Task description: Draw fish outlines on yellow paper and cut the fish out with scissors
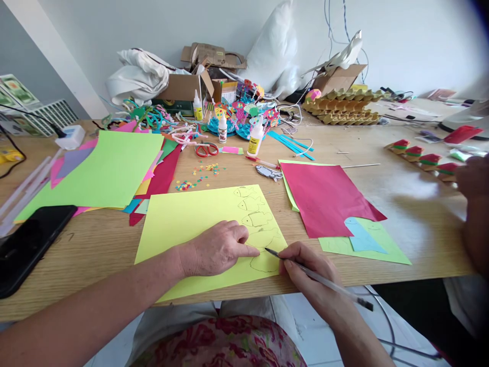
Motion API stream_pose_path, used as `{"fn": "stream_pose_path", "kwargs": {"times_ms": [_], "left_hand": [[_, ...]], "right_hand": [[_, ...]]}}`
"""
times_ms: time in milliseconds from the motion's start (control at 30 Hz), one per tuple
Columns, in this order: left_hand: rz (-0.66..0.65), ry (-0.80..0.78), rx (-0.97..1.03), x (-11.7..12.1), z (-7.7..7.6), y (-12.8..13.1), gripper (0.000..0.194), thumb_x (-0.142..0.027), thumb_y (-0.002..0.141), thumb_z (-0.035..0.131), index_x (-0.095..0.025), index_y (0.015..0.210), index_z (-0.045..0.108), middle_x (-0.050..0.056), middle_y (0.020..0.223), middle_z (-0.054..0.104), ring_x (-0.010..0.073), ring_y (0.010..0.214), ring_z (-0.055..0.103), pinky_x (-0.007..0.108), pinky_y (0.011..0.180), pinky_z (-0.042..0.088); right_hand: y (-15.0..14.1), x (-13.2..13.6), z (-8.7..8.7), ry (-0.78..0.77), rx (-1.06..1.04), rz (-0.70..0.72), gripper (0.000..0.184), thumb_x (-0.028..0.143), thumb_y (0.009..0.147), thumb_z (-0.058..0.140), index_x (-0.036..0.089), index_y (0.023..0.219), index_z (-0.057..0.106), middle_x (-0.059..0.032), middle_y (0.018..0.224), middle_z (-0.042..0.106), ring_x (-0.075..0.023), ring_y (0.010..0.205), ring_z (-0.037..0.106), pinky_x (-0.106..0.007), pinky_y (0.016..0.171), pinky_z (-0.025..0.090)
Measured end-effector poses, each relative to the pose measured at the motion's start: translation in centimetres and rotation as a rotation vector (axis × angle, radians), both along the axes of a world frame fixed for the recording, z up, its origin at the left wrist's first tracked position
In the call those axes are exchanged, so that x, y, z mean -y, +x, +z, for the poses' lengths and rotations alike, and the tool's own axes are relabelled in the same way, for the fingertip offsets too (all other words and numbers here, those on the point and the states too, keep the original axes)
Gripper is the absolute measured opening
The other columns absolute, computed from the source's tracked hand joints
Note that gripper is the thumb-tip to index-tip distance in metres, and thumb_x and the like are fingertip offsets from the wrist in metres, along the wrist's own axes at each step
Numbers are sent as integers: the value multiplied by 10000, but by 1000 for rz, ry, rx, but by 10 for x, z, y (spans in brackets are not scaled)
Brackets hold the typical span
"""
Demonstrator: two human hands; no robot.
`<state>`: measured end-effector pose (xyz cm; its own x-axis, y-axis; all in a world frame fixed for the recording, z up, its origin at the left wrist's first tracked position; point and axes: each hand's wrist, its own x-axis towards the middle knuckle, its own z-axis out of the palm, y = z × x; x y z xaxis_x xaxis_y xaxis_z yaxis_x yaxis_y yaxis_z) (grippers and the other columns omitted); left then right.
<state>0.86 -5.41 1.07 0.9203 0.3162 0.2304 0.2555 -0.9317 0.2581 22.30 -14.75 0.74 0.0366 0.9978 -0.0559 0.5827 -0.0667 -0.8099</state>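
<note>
A sheet of yellow paper [183, 224] lies before me, with a column of fish outlines [256, 219] drawn along its right side. My left hand [219, 247] rests on the sheet, its index finger stretched out beside the lowest drawings and the other fingers loosely curled. It holds nothing. Between the fingers of my right hand [311, 267] is a clear-barrelled pen [324, 281], tilted, its dark tip at the paper by the lowest fish outlines. The right hand sits at the sheet's right edge.
Coloured paper [126, 168] and a black phone [34, 244] lie left. Red paper [324, 196] overlaps green sheets at right. Glue bottles [255, 137], scissors [207, 149], confetti [191, 181] and egg cartons [340, 107] are farther back. Another person's hand [473, 178] is at far right.
</note>
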Motion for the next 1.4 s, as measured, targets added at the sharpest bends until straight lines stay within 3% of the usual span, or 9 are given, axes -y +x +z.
{"fn": "stream_pose_path", "kwargs": {"times_ms": [1400], "left_hand": [[2,-25,-11,-1,1,0,352,-82,846,467,-242,1100,649,46,827,516,167,769,469,287,744,407]], "right_hand": [[-1,-1,0,26,38,20,112,207,787,464,209,726,558,35,566,561,-141,521,512,-245,481,363]]}}
